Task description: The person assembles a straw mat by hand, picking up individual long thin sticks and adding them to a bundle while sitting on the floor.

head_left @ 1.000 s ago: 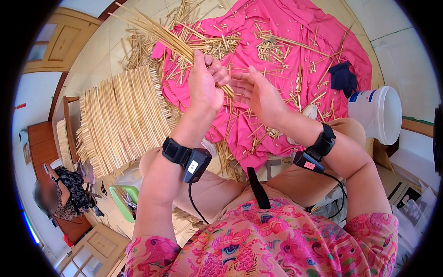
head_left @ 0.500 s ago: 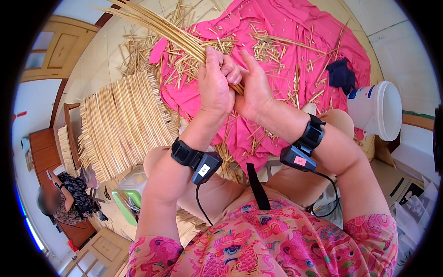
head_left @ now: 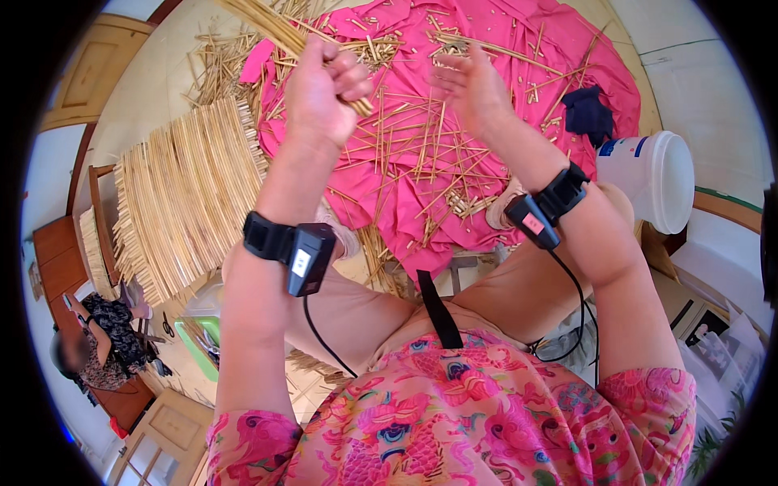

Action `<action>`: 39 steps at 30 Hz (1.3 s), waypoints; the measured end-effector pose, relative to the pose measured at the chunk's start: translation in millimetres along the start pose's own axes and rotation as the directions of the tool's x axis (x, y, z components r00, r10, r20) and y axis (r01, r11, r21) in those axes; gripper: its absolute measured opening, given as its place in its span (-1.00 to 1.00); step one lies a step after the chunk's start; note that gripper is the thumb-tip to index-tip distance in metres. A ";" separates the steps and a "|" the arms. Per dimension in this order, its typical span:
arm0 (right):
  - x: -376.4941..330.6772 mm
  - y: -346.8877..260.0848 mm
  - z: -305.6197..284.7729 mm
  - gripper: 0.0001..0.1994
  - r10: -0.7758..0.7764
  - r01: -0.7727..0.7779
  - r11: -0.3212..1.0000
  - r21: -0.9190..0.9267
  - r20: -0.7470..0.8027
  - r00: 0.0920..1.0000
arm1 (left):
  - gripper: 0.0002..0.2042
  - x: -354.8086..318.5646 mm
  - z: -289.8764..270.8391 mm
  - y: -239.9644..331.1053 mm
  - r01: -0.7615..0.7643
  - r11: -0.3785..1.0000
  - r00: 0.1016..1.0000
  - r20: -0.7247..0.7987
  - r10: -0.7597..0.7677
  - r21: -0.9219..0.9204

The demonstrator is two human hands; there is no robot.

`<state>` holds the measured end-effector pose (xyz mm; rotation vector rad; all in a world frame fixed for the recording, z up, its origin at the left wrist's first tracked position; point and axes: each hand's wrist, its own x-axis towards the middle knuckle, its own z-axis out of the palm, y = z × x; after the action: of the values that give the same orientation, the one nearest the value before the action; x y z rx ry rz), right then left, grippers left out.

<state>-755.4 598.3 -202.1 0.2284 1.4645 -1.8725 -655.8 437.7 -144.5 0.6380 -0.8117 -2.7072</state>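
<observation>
While left hand clasps stalks, right hand gapes empty; pink cloth on tiled floor.

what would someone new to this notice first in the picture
The bright pink cloth spread over the floor at top centre, littered with straw-coloured pieces, would probably catch the eye first. Above its left part, the left hand grips a bundle of sticks. Left of the cloth, a broad mat of side-by-side sticks also stands out.
</observation>
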 end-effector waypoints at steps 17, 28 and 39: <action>91.9 254.5 -290.8 -0.82 0.176 0.363 -0.516 -0.775 0.319 0.931 | -0.77 -6.4 -21.6 31.6 0.084 0.996 0.991 -0.107 -0.081 0.026; 46.7 264.0 -188.0 -0.74 0.088 0.038 0.185 -0.982 0.055 0.995 | -0.78 -5.8 -17.5 29.9 0.090 0.996 0.989 -0.116 -0.087 0.022; 39.8 265.2 -168.5 -0.76 0.097 -0.137 0.430 -0.892 -0.105 0.990 | -0.77 -2.6 -16.8 32.3 0.074 0.997 0.991 -0.116 -0.073 0.002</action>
<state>-663.6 711.2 -483.4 -0.1683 2.2003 -0.7281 -642.2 404.5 -137.9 0.8337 -0.7829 -2.7041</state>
